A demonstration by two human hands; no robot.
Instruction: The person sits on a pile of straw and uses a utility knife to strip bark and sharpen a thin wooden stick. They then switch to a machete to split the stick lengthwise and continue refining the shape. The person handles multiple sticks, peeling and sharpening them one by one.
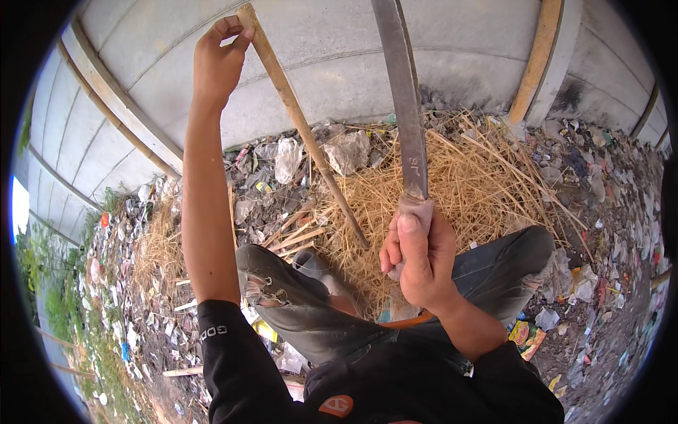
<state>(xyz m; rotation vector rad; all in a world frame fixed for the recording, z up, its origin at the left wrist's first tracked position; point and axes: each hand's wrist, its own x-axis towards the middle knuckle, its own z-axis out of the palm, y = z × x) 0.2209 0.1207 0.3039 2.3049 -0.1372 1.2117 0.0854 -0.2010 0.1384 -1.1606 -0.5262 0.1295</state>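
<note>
My left hand (pixel 217 58) is raised and pinches the top end of a long bamboo stick (pixel 300 120). The stick slants down to the right, its lower end resting in a pile of dry straw (pixel 459 177). A long machete (pixel 407 99) is gripped by its handle in my right hand (pixel 418 258), with the grey blade pointing up and away beside the stick. My knees in grey torn trousers (pixel 304 304) are below both hands.
A grey concrete panel wall (pixel 339 49) with bamboo poles leaning on it stands right ahead. Cut bamboo pieces (pixel 289 237) lie by my left knee. Plastic litter and stones (pixel 600 205) cover the ground on both sides.
</note>
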